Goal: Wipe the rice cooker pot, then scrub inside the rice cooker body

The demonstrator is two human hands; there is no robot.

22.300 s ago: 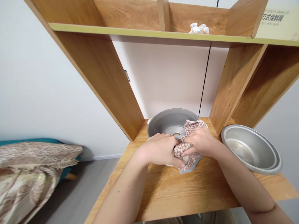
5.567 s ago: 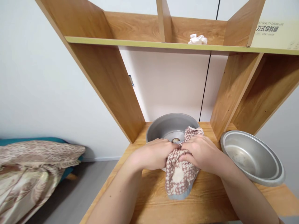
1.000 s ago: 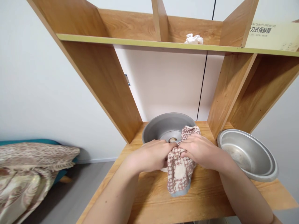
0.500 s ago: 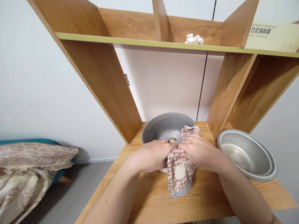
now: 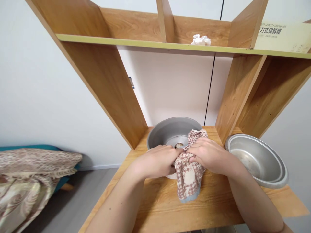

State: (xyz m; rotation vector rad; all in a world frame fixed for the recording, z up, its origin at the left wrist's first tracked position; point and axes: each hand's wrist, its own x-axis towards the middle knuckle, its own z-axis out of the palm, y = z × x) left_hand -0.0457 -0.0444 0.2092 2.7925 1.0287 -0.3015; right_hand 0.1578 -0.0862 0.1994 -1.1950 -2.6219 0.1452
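Note:
A brown-and-cream patterned towel with a pale blue hem drapes over the near right rim of a grey round pot. My right hand is closed on the towel at that rim. Close beside it, my left hand is curled at the pot's near edge, its fingertips pinching the towel's edge; most of those fingers are hidden. Inside the pot, a round fitting shows at the centre of the floor. The towel's lower end hangs toward the wooden desk top.
An oval silver metal pot sits on the desk to the right. Wooden shelf panels rise on both sides. Crumpled white tissue and a pale box are on the upper shelf. A patterned blanket lies at the left.
The towel's hanging end has shifted slightly to the right and up. Both hands keep nearly the same place at the pot's rim, and the view has moved a little.

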